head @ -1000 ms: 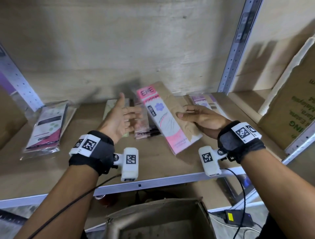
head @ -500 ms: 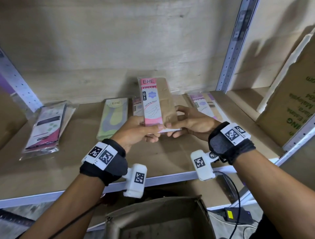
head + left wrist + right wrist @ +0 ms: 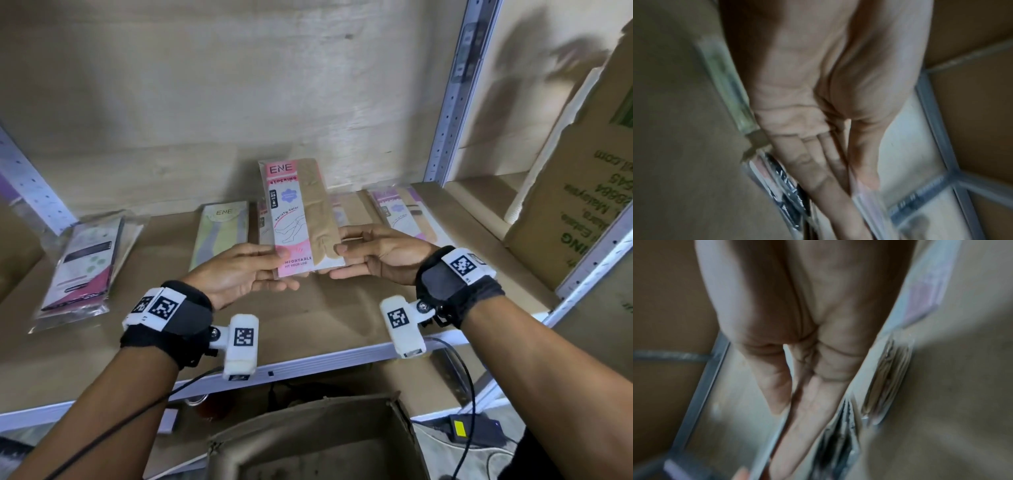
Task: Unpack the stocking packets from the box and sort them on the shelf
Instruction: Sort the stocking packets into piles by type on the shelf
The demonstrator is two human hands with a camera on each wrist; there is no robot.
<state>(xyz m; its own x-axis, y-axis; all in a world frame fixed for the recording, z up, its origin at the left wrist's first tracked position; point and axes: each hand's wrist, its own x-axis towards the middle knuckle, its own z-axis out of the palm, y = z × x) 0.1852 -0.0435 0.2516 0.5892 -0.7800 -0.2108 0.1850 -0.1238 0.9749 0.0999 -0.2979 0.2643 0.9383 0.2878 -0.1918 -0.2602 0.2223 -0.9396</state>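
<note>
Both hands pinch the pink stocking packet (image 3: 298, 219) by its lower corners, left hand (image 3: 236, 270), right hand (image 3: 380, 253); its long axis points toward the shelf (image 3: 102, 342) back edge.

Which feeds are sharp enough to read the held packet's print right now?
Head view: sharp and evenly lit, so the pink packet reads ENE STOCKING, with straight shelf posts bowed by the wide lens. Left wrist and right wrist views: motion-blurred and dim; nothing legible.
</note>
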